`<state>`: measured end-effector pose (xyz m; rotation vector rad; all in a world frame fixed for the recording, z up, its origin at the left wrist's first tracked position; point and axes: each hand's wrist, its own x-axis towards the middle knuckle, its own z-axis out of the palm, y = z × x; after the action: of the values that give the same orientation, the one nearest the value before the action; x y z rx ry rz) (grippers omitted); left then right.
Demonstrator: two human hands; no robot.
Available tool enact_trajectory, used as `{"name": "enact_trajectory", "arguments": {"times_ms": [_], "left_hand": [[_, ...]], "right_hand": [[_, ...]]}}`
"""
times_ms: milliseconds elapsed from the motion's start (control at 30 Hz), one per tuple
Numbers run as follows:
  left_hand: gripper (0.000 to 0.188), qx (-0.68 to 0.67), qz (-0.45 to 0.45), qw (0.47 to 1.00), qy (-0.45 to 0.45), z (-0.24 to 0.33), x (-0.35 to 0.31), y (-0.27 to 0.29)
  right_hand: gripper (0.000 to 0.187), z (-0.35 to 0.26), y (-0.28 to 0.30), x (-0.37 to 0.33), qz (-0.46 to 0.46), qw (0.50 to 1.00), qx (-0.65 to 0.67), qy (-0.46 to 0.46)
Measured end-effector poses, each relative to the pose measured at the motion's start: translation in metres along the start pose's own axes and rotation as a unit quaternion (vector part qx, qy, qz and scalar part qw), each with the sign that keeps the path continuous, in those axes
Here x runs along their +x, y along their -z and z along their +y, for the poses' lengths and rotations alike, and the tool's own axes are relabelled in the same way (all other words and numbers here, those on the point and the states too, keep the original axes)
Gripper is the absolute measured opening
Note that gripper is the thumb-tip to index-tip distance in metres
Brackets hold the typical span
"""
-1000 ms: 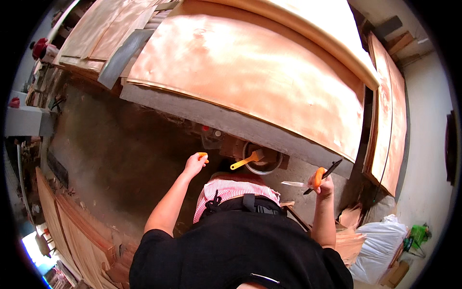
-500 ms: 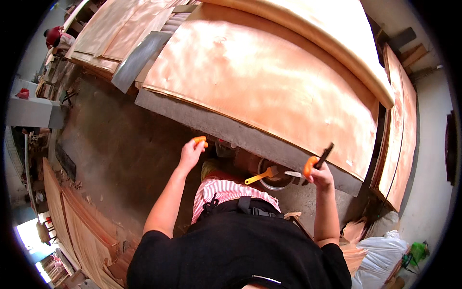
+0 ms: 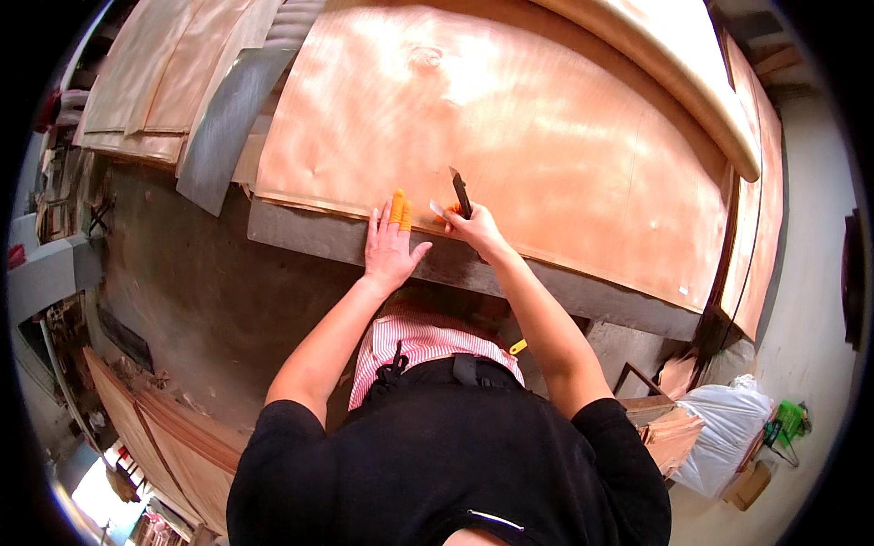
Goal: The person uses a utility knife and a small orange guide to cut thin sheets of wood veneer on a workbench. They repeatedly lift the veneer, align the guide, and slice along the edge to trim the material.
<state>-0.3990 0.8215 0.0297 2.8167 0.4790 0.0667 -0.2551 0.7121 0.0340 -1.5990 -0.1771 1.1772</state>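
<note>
My left hand (image 3: 390, 253) lies flat with fingers spread over the front edge of a wide, thin wood veneer sheet (image 3: 510, 118). Orange finger covers (image 3: 401, 211) sit on two of its fingers. Just to its right, my right hand (image 3: 477, 231) is closed around a black utility knife (image 3: 460, 191), whose dark end points up and away. A short pale blade (image 3: 437, 210) sticks out leftward from the same hand, near the sheet's edge; whether it belongs to the knife is hidden by the fingers. Some orange also shows at the right fingers.
The veneer rests on a grey slab (image 3: 300, 232). A rolled veneer sheet (image 3: 674, 86) lies along the far right. More stacked veneer (image 3: 164, 73) and a grey metal sheet (image 3: 232, 127) are at left. A yellow handle (image 3: 518, 347) shows below my right forearm; a white sack (image 3: 719, 428) stands lower right.
Both hands have moved forward to the veneer's edge. My right hand swung left with the knife, and my left hand opened from a curled grip and settled flat.
</note>
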Motion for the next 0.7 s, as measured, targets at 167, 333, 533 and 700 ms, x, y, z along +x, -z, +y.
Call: {"name": "enact_trajectory", "arguments": {"times_ms": [167, 333, 533, 700], "left_hand": [[0.077, -0.073, -0.045, 0.996, -0.04, 0.007, 0.009, 0.0], [0.083, -0.006, -0.099, 0.993, -0.059, 0.018, 0.017, 0.005], [0.083, 0.032, -0.109, 0.991, -0.068, 0.014, 0.014, -0.004], [0.086, 0.022, -0.111, 0.992, -0.059, 0.019, 0.016, 0.001]], "right_hand": [[0.016, 0.003, -0.013, 0.014, 0.045, 0.998, -0.011, -0.043], [0.023, -0.01, -0.002, 0.001, -0.015, 0.997, -0.052, -0.062], [0.021, -0.008, -0.002, -0.02, 0.051, 0.967, -0.251, -0.002], [0.017, -0.012, 0.019, -0.03, 0.055, 0.936, -0.347, -0.012]]}}
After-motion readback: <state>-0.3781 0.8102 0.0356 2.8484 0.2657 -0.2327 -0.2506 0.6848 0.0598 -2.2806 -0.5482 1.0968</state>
